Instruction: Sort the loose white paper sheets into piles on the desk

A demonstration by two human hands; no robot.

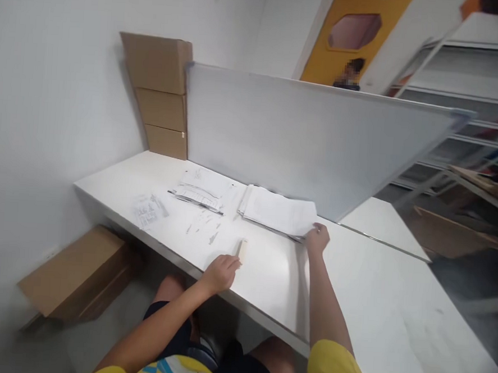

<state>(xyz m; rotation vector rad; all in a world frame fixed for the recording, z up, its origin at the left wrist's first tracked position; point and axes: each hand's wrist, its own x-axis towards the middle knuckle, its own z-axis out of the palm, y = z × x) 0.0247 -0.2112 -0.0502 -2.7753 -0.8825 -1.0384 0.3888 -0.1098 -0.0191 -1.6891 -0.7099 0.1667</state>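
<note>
Here, the left hand [222,272] has its fingers closed on a pale stick [244,250] near the front edge of the surface [268,286], while the right hand [316,239] pinches a corner of the papers [279,212] toward the back edge. Three stacked boxes [161,107] stand at the back left corner, contents hidden.

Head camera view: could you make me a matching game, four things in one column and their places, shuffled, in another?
Things:
1. Left hand
2. Right hand
3. Box stack
4. Panel

Places:
A. Upright along the far side of the desk
B. At the near end of the pale block
C. On the desk, at the panel's left end
D. At a corner of the papers

Pairs: 1-B, 2-D, 3-C, 4-A
</note>
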